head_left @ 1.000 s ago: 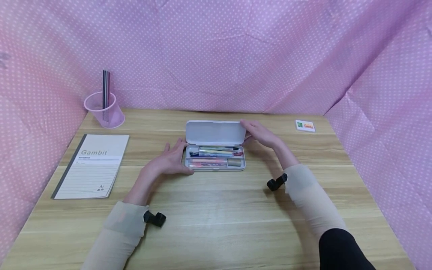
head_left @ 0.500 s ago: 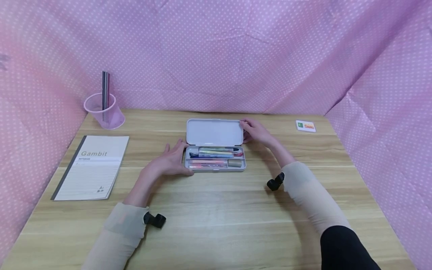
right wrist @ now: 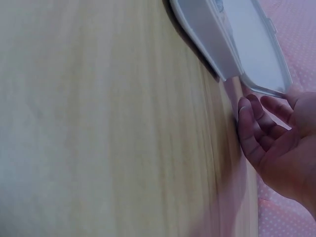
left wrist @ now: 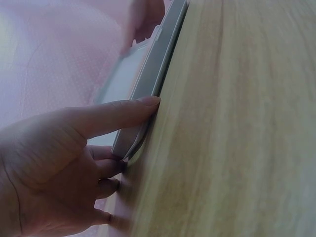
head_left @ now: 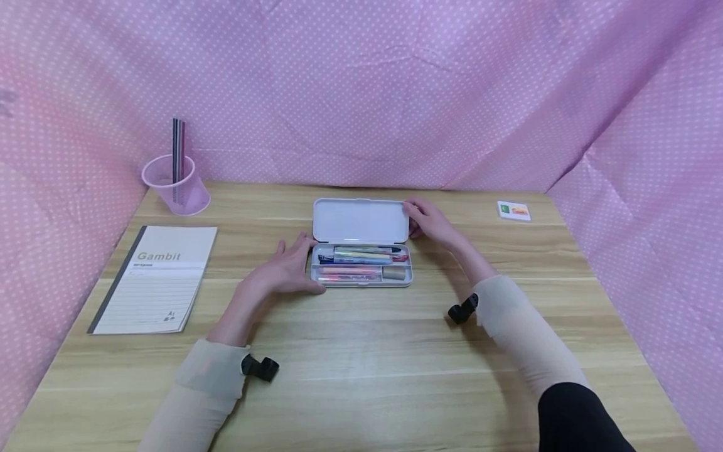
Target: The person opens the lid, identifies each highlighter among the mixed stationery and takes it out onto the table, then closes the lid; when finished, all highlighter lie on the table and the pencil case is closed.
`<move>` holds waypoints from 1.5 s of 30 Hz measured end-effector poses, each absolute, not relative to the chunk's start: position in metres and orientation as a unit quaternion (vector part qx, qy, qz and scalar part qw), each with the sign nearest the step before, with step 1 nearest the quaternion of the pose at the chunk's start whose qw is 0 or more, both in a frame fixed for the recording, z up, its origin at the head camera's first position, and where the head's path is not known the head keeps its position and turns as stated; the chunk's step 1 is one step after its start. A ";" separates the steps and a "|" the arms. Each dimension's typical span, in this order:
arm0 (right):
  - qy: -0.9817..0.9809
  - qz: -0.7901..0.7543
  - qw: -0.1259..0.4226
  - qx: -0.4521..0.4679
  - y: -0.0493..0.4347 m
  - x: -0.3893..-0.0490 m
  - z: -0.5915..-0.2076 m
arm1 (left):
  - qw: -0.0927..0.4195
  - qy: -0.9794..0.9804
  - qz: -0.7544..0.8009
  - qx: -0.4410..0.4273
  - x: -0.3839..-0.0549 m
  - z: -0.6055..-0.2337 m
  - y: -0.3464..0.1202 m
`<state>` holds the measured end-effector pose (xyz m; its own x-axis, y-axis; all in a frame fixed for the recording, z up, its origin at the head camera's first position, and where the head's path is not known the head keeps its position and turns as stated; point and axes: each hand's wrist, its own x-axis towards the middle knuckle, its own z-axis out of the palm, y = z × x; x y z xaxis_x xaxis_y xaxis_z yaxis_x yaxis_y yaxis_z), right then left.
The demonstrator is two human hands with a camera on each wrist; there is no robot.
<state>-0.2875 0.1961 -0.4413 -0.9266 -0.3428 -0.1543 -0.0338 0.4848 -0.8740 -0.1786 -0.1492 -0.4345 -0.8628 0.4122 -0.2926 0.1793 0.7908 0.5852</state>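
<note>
A white pencil case lies on the table with its lid swung back on the far side. Pens fill its rear compartment, while pink-toned pens and a grey eraser-like piece sit in front. My left hand grips the case's left end; in the left wrist view the thumb lies along the front side and the fingers reach round the end. At the lid's right edge, my right hand holds the rim between thumb and curled fingers, seen in the right wrist view.
A pink cup with several dark pencils stands at the back left. In front of it lies a notebook. A small white card-like item is at the back right. Pink dotted cloth hangs behind the table.
The lid has tipped further back, showing more of its inner face, and the right hand has moved slightly with it. The left hand stays on the case's end.
</note>
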 end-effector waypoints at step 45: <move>0.889 -0.333 0.080 -0.305 0.164 -0.209 -0.414 | 0.204 0.922 0.293 0.149 -0.175 -0.434 -0.150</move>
<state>-0.2091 0.1636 -0.4140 -0.8011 -0.5954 0.0611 -0.4887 0.5918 -0.6410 -0.1750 -0.1504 -0.4343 -0.8728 0.3934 -0.2888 0.1550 0.7845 0.6004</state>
